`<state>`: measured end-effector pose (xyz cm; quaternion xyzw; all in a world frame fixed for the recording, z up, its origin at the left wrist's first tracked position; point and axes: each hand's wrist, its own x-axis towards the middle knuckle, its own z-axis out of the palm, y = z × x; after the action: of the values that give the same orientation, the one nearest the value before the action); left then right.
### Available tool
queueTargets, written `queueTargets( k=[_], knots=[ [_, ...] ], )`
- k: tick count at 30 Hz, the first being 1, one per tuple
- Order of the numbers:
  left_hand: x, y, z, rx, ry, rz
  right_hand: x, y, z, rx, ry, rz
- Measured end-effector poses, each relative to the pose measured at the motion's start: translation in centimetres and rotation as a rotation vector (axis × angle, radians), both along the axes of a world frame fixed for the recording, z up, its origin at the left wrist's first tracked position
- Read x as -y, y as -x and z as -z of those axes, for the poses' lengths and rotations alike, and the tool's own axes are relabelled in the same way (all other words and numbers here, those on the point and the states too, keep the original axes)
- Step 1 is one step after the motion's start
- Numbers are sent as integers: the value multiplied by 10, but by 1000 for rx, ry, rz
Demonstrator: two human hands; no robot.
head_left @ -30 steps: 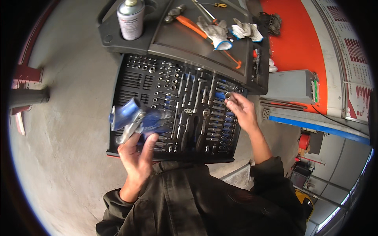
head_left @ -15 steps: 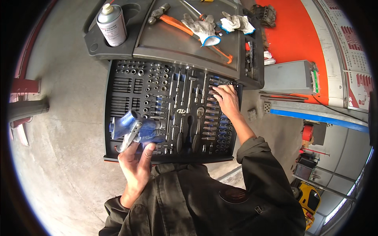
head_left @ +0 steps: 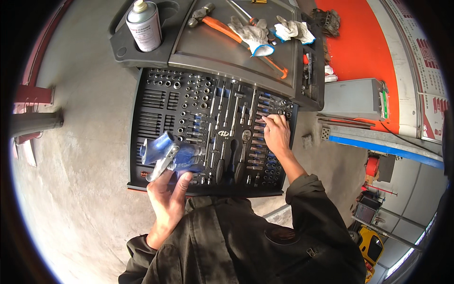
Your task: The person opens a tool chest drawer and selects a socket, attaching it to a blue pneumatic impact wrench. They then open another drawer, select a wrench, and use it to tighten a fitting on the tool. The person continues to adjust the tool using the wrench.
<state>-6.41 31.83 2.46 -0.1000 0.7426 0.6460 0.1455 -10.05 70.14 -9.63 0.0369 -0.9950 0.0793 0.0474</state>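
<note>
My left hand (head_left: pixel 166 199) is wrapped round the lower end of a blue gun-shaped tool (head_left: pixel 179 156) with a silver lever along its side. It is held above the left front of a drawer (head_left: pixel 134 168), and its exact kind is hard to make out. Over the drawer's right side, my right hand (head_left: pixel 277 135) has its fingers bent and partly apart. Their tips rest at a row of deep sockets (head_left: pixel 257 147), with no lifted piece visible between them. To the left of this hand lie a ratchet (head_left: pixel 245 142) and several bars in the black insert.
Beyond the drawer, the cabinet top (head_left: pixel 198 45) carries an orange-handled hammer (head_left: pixel 220 29), work gloves (head_left: pixel 253 37) and a screwdriver. A spray can (head_left: pixel 144 31) stands in a holder at its left. At the right are a grey case (head_left: pixel 354 97) and a blue-edged beam (head_left: pixel 388 147).
My right hand has moved a little nearer along the socket row. My left hand keeps hold of the blue tool. The whole view has shifted slightly.
</note>
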Motion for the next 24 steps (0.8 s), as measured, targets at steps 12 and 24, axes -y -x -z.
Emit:
queueTargets(
  k=[12,24],
  knots=[
    [-14,11,-8,-12,-84,-11,8,15,3,161,-122,-18],
    [-1,3,-4,-7,-36,-42,9,-23,-8,-125,121,96]
  ],
)
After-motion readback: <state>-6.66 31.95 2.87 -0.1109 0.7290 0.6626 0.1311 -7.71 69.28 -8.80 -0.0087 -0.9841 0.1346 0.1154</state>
